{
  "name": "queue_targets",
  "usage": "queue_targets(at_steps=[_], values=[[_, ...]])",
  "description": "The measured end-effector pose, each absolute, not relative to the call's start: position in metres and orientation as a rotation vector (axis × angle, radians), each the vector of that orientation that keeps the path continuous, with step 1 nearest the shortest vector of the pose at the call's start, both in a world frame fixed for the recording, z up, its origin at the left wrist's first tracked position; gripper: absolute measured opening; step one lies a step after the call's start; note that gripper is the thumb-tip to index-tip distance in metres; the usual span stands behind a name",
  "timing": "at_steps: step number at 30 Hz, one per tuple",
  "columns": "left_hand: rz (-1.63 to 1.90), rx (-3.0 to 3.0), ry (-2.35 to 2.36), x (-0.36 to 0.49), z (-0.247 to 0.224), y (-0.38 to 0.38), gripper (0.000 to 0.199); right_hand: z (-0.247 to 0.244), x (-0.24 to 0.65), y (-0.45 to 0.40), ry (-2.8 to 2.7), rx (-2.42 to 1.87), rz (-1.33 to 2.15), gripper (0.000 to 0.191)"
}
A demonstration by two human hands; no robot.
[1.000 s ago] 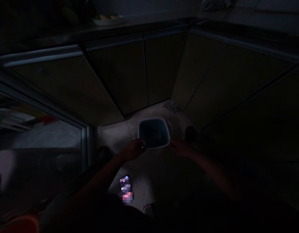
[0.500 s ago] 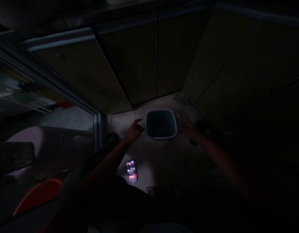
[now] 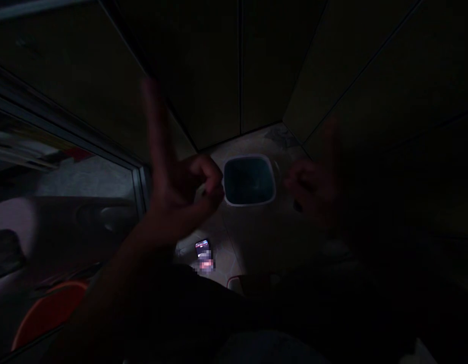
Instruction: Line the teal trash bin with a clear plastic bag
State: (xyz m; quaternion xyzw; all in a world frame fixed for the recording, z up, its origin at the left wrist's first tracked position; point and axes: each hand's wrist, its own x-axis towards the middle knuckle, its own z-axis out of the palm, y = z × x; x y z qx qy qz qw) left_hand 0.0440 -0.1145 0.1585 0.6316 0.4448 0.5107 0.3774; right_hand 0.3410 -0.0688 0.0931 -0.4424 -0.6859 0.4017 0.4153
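A square plastic basin (image 3: 249, 181) with a white rim and a dark blue-looking inside stands on the floor in the corner. My left hand (image 3: 180, 187) is raised just left of the rim, blurred, with one finger pointing up and holding nothing. My right hand (image 3: 313, 187) hangs in the air to the right of the basin, dark and blurred, and also holds nothing. Neither hand clearly touches the basin. Below my left hand, a lit smartphone (image 3: 204, 255) lies on the tiled floor (image 3: 234, 242).
Dark cabinet fronts (image 3: 218, 76) meet in a corner behind the basin. A crumpled grey item (image 3: 281, 135) lies at their foot. To the left runs a metal door frame (image 3: 137, 187). A red-orange object (image 3: 49, 313) sits low at left.
Both hands have risen away from the basin's sides, and their fingers now point upward. The basin and phone sit higher in the picture because the view has shifted.
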Motion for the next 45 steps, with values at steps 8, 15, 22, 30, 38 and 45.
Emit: queue_targets(at_steps=[8, 15, 22, 30, 38, 45], values=[[1.118, 1.39, 1.197, -0.012, 0.038, -0.014, 0.132, 0.02, 0.352, 0.008, -1.773, -1.269, 1.097, 0.111], [1.18, 1.387, 1.211, 0.005, 0.056, -0.026, 0.116, 0.02, 0.346, -0.007, -1.802, -1.332, 1.068, 0.099], [0.753, 1.515, 1.358, 0.018, 0.019, -0.045, 0.045, -0.012, 0.344, -0.022, -2.267, -1.446, 1.158, 0.044], [-0.313, 1.734, 1.319, 0.025, -0.029, -0.086, 0.039, -0.071, 0.332, -0.045, -2.766, -1.164, 1.333, 0.015], [-0.521, 1.865, 1.291, 0.032, -0.021, -0.1, 0.051, -0.069, 0.331, -0.033, -2.676, -1.177, 1.462, 0.023], [-0.604, 1.939, 1.233, 0.032, -0.008, -0.102, 0.078, -0.018, 0.33, 0.001, -2.561, -1.326, 1.701, 0.021]])
